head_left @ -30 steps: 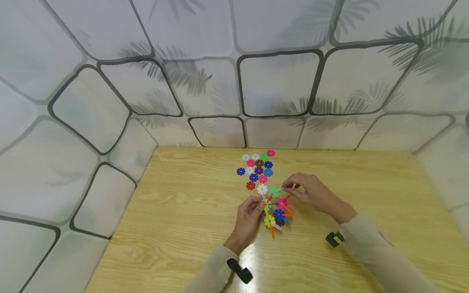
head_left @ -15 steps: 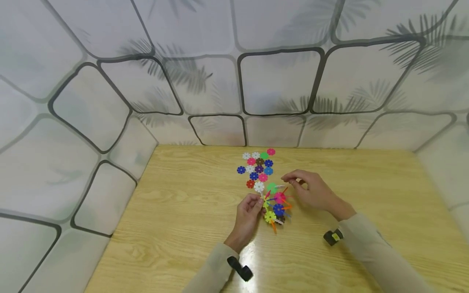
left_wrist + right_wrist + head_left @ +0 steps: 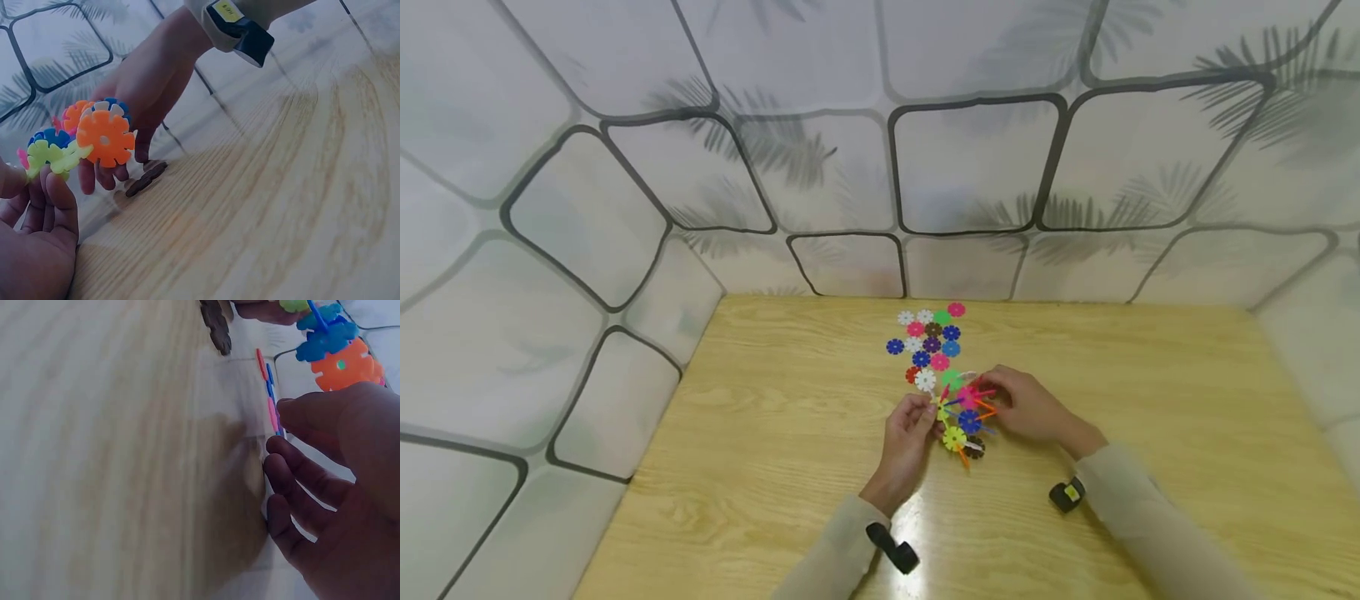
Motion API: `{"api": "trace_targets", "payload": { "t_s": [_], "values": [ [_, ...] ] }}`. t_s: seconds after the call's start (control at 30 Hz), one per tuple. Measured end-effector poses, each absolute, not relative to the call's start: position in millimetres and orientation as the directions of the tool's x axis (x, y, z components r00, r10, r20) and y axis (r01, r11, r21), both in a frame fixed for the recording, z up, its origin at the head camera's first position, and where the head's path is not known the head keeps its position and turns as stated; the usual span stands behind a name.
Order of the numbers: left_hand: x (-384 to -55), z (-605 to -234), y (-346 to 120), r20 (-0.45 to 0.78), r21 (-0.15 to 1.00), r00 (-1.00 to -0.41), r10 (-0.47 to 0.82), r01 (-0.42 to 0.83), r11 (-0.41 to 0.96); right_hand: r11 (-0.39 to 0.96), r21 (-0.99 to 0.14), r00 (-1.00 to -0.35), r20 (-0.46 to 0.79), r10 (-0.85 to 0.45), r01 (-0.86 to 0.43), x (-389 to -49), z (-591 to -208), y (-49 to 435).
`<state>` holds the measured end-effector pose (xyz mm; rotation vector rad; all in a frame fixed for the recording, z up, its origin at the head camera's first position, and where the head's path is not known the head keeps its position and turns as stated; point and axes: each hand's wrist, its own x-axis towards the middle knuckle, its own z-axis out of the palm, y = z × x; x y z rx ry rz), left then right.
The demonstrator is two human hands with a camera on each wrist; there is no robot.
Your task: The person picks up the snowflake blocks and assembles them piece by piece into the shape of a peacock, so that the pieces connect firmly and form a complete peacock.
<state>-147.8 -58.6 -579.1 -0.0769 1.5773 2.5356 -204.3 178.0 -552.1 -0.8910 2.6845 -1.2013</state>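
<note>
My left hand (image 3: 904, 450) pinches a yellow-green interlocking snowflake disc (image 3: 47, 154), part of a cluster of slotted plastic discs. The cluster carries a pink disc (image 3: 967, 397), a dark blue disc (image 3: 969, 422), a yellow disc (image 3: 955, 439), a green disc (image 3: 951, 379), a white disc (image 3: 925, 380) and orange ones. At its right side is my right hand (image 3: 1037, 408), its fingertips partly hidden behind the pink disc in the head view. The right wrist view has its thumb and fingers (image 3: 290, 469) loosely bent and apart, with nothing visible gripped. An orange disc (image 3: 106, 139) faces the left wrist camera.
Loose discs in white, pink, blue, purple, green and red lie flat beyond the cluster, among them a brown disc (image 3: 932, 330). Another brown disc (image 3: 147, 178) lies on the wooden table (image 3: 760, 417) beneath the cluster. A patterned wall (image 3: 970, 175) rises behind the table.
My right hand has let go of the white disc at the cluster's far side, pulled away, then come down and left beside the pink disc. My left hand keeps its hold; the cluster has tilted slightly.
</note>
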Motion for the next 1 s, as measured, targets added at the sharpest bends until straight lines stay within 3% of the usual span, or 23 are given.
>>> {"api": "trace_targets", "payload": {
  "t_s": [0.4, 0.6, 1.0],
  "values": [
    [-149, -579, -58, -0.152, 0.874, -0.985, 0.083, -0.173, -0.455, 0.605, -0.648, -0.864, 0.177, -0.470, -0.462, -176, -564, 178],
    [-149, -581, -59, -0.157, 0.860, -0.984, 0.081, -0.177, -0.478, 0.584, -0.676, -0.873, 0.195, -0.447, -0.450, -164, -559, 175],
    [-148, -582, -58, -0.162, 0.851, -0.984, 0.071, -0.176, -0.494, 0.598, -0.679, -0.878, 0.153, -0.453, -0.426, -204, -554, 173]
  ]
}}
